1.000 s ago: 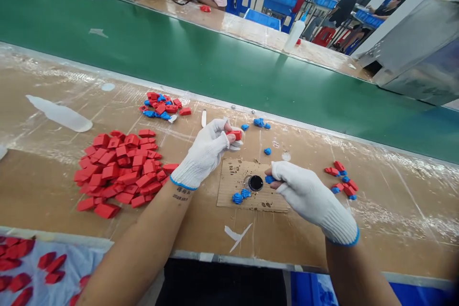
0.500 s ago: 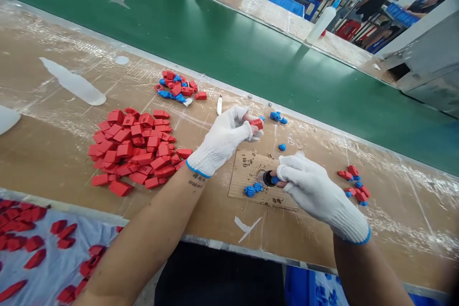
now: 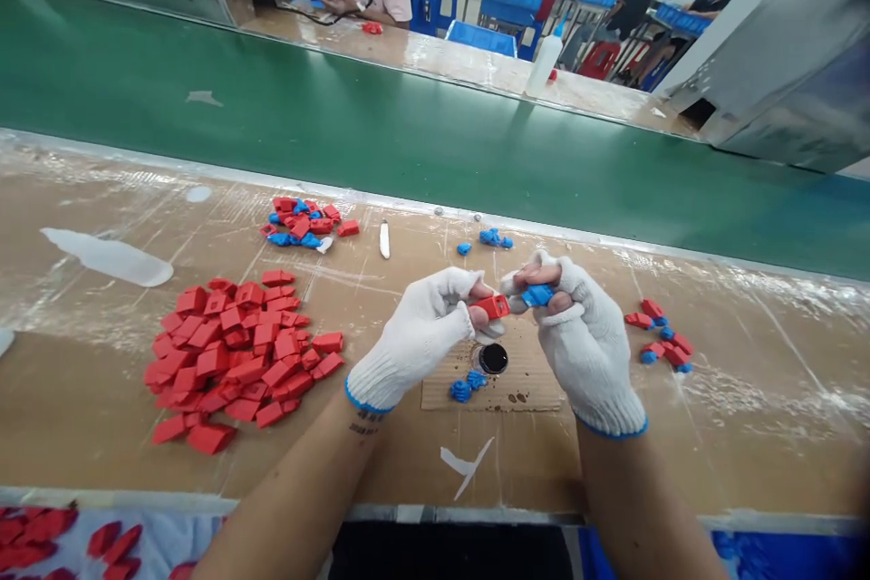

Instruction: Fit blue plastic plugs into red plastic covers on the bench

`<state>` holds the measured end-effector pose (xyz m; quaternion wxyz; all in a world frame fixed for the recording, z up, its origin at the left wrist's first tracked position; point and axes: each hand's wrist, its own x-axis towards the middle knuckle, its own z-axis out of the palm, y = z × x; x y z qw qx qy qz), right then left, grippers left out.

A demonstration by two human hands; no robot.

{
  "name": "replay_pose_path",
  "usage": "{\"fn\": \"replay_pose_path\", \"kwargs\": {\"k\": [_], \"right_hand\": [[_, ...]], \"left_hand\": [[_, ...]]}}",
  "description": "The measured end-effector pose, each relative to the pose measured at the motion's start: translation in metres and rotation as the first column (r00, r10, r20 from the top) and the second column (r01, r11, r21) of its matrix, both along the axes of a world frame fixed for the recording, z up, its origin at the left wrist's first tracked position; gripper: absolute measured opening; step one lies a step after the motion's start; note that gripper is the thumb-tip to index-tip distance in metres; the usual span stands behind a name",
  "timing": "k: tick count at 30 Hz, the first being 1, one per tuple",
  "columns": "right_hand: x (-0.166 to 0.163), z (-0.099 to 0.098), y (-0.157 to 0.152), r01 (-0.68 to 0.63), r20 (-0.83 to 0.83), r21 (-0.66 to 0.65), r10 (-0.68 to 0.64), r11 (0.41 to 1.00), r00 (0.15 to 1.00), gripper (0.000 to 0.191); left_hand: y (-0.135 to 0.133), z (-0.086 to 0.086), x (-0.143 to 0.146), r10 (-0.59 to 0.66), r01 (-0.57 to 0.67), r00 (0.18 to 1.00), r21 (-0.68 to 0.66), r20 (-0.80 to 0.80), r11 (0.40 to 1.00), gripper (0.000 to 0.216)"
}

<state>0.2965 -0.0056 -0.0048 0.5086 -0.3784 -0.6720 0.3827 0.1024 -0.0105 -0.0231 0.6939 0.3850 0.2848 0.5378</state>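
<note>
At the far left, below the table edge, loose red parts [image 3: 122, 544] lie on a pale sheet. On the table [image 3: 381, 471] above them, a big heap of red blocks [image 3: 235, 353] sits beside the left forearm, which probably makes for a short reach. Behind the heap is a smaller mixed pile [image 3: 299, 222] of red and blue parts, with a slim white tool [image 3: 384, 239] (a brush or a knife, too small to tell) lying just to its right. The gloved left hand [image 3: 431, 322] pinches one red piece [image 3: 494, 306] between bare fingertips, gripped by its sides — so the end with the opening is left uncovered and faces right. Below the hands, a small cup [image 3: 493, 359] of dark liquid stands on a piece of cardboard [image 3: 530, 385]; the brown spots there suggest that the board is laid down to catch drips. Two blue lumps [image 3: 468, 385] rest beside the cup, and more blue parts [image 3: 490, 237] lie near the table's far edge. The right hand [image 3: 577, 326], gloved too, holds a blue piece [image 3: 538, 295] at the fingertips, its near end pointing at the red one — just beside it, though whether they touch I cannot tell. Farther right, a few red-and-blue pieces [image 3: 659, 335] lie apart from the heap, presumably to keep them separate.
</note>
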Motion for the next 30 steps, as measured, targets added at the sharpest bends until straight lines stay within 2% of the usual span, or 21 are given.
{"fn": "replay_pose_path", "kwargs": {"k": [4, 11, 17, 23, 25, 30], "right_hand": [[-0.002, -0.008, -0.004, -0.026, -0.041, 0.053, 0.028, 0.998, 0.999, 0.021], [-0.002, -0.003, -0.010, 0.032, 0.046, 0.112, -0.038, 0.993, 0.998, 0.021], [-0.002, 0.000, -0.009, -0.007, 0.066, 0.154, -0.003, 0.988, 0.998, 0.022], [-0.003, 0.001, -0.009, -0.028, 0.054, 0.168, 0.019, 0.985, 0.998, 0.021], [-0.004, 0.001, -0.010, -0.019, 0.043, 0.168, 0.012, 0.986, 0.999, 0.022], [-0.007, 0.002, -0.014, 0.039, -0.015, 0.161, -0.037, 0.986, 0.999, 0.023]], "left_hand": [[-0.005, -0.002, 0.006, 0.015, -0.015, 0.999, 0.001, 0.046, 1.000, 0.038], [-0.008, -0.006, 0.009, 0.027, -0.025, 0.998, -0.038, 0.052, 0.999, 0.039], [-0.009, -0.009, 0.008, 0.045, -0.045, 0.999, -0.062, 0.004, 0.997, 0.041], [-0.009, -0.008, 0.008, 0.047, -0.046, 0.999, -0.060, 0.023, 0.997, 0.039], [-0.008, -0.007, 0.008, 0.074, -0.074, 0.997, -0.032, 0.009, 0.997, 0.037], [-0.008, 0.003, 0.008, 0.190, -0.184, 0.981, 0.133, -0.034, 0.974, 0.034]]}}
